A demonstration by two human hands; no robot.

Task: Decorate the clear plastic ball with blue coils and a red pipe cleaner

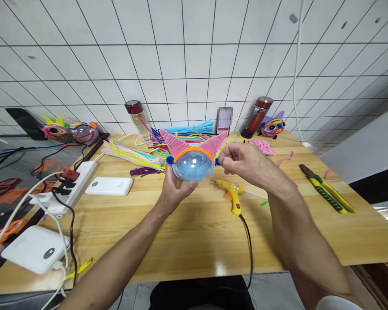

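A clear ball ornament (195,165) with an orange band and two pink pointed ears is held up above the table. My left hand (177,189) grips it from the lower left, near a dark blue pom-pom (170,160). At its right side, my right hand (238,160) has its fingers closed at a second small blue piece (217,161). Below the ball, to the right, a yellow glue gun (233,193) lies on the wooden table (194,241).
Pipe cleaners (132,156) lie behind the ball. Pliers (326,189) rest on the right. A white power bank (109,186) and a power strip (76,187) are left. Flasks (258,117) and a phone (224,120) stand along the wall.
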